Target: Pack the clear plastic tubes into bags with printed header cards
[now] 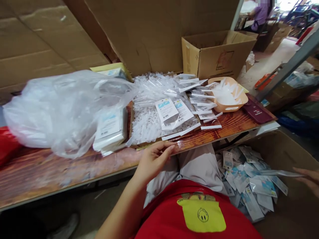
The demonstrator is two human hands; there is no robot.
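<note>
My left hand [156,159] rests at the table's front edge, thumb and fingers apart with nothing between them. Just behind it lies a shallow tray of small white plastic pieces [147,116], with two printed packets [166,111] on top. At the far right my right hand [309,179], partly cut off by the frame, pinches a flat clear packet [279,173] above a large carton [294,152]. Many printed packets [264,186] lie loosely inside that carton. Beside the tray stands a stack of flat packets [112,127].
A big translucent plastic bag [57,109] covers the table's left part. Clear sleeves [203,106], an orange basket [228,108] of white pieces and a maroon case [258,111] lie right. An open carton [219,59] stands behind; a person [260,16] sits farther back.
</note>
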